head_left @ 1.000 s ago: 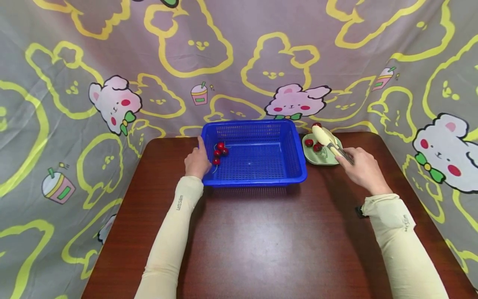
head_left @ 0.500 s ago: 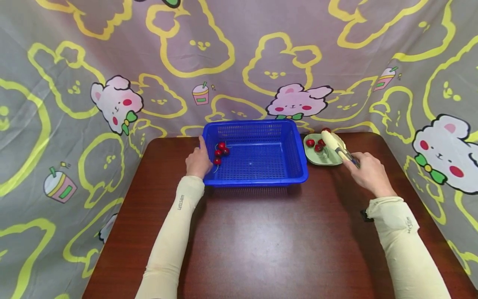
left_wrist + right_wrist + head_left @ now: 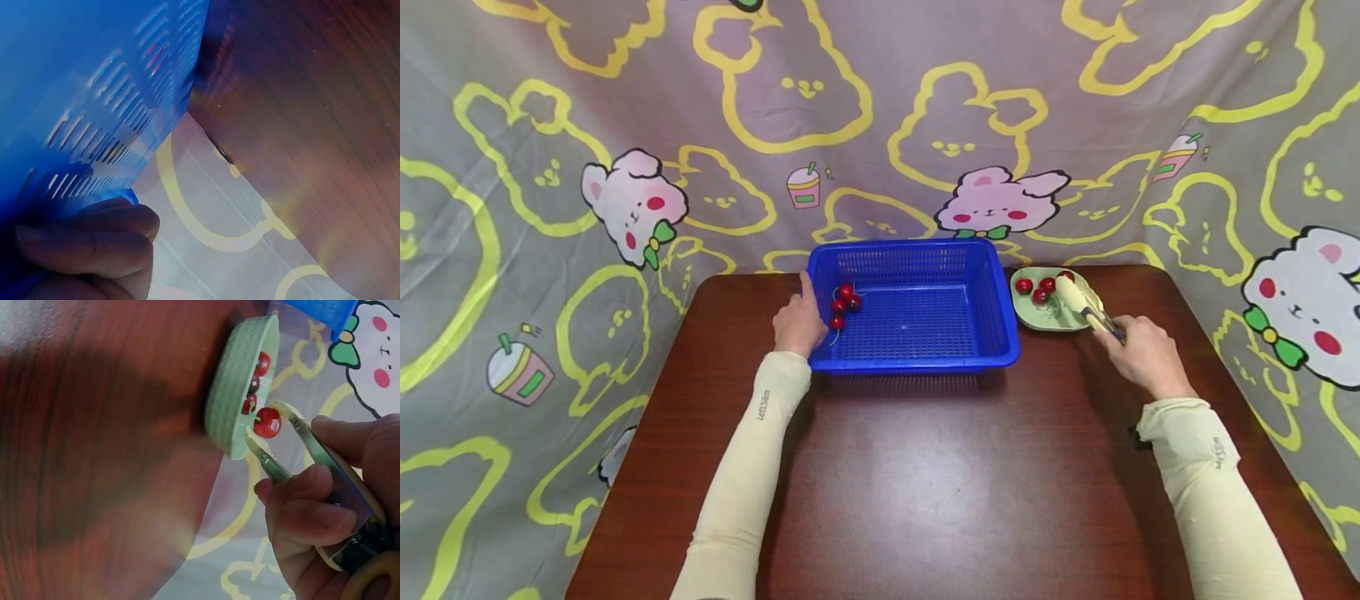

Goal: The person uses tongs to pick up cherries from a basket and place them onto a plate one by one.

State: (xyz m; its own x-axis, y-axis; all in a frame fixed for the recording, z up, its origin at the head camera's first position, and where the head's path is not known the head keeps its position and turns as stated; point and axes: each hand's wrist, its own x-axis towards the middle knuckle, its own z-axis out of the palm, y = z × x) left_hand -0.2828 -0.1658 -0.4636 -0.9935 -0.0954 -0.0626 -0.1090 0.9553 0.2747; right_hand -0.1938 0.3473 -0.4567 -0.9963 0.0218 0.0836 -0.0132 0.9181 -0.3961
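Observation:
My left hand [image 3: 799,323] grips the left rim of a blue plastic basket [image 3: 917,364]. In the left wrist view its curled fingers [image 3: 94,250] lie against the slotted wall. Inside the basket, several red cherries [image 3: 846,292] lie at the left. With my right hand [image 3: 1142,354] I hold tongs [image 3: 1086,307] with pale tips. Between the tips in the right wrist view is a red cherry [image 3: 267,422], just over a pale green dish [image 3: 230,387]. Three other cherries [image 3: 1024,286] lie in that dish. Whether the tips press the cherry cannot be told.
The dish stands close to the basket's right side, near the back edge of the brown wooden table [image 3: 895,492]. A patterned cloth [image 3: 880,125] hangs behind and on both sides. A small dark object [image 3: 1139,437] shows by the right sleeve.
My right hand has shifted right, and the tongs with the cherry at their tips have come down toward the dish. The left hand and the basket stay in place.

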